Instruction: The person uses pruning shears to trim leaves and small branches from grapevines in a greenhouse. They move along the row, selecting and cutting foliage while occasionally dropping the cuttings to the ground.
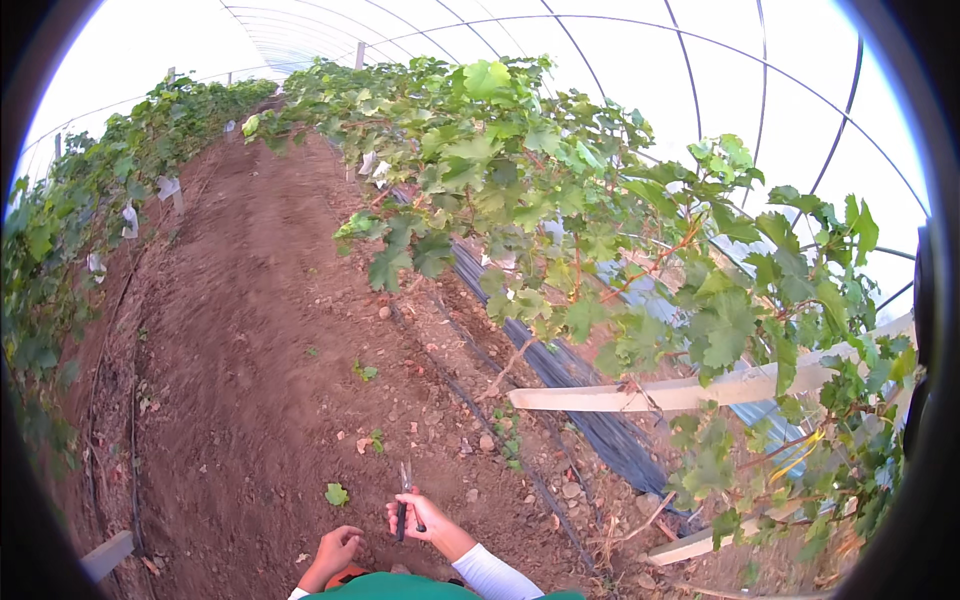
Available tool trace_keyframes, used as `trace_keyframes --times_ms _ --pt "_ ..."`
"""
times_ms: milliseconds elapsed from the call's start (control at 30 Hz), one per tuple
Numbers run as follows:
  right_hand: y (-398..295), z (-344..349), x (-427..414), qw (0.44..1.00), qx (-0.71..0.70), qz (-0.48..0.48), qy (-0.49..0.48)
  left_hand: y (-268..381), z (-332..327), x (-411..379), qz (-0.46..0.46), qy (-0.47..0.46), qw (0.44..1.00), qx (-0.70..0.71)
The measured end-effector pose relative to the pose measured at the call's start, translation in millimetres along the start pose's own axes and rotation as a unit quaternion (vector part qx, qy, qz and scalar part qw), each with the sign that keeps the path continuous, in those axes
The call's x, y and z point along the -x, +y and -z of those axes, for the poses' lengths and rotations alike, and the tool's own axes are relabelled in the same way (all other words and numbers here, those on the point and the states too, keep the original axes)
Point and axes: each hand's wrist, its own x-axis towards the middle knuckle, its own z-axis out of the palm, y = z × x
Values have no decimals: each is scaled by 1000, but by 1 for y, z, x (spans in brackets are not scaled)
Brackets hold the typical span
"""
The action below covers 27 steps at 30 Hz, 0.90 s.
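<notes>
My right hand (420, 519) grips a pair of small garden snips (406, 477), its dark handles in the palm and its narrow metal blades pointing away from me. Lower and to the left, my left hand (335, 553) hangs loosely curled in front of my body, with nothing seen in it. Both hands are above the bare soil path (247, 375). A single cut green leaf (337, 494) lies on the ground just beyond the left hand. To the right of the path, grapevines (480, 157) spread leafy shoots along a row.
Pale posts (645, 395) lean out from the right row toward the path. Black plastic film (559, 375) and a drip hose (480, 416) run along its base. Another vine row (45, 247) with white bags (130, 222) borders the left. A post end (109, 555) juts in lower left.
</notes>
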Motion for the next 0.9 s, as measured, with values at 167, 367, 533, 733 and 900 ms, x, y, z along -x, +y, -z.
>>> trace_keyframes --times_ms 167,367,533,733,900 --pt "-23 10 9 998 -44 39 27 25 7 -40 -39 -39 994 -94" --pt "-53 37 5 991 -94 91 32 32 2 -117 -69 -113 990 -51" --pt "-85 27 -10 986 -110 125 25 43 11 -174 -51 -175 983 -22" --pt "-133 -19 -48 990 -98 101 20 70 45 -235 -84 -153 985 -16" --pt "-158 -77 -90 995 -45 86 30 46 81 -280 -95 -121 988 -16"
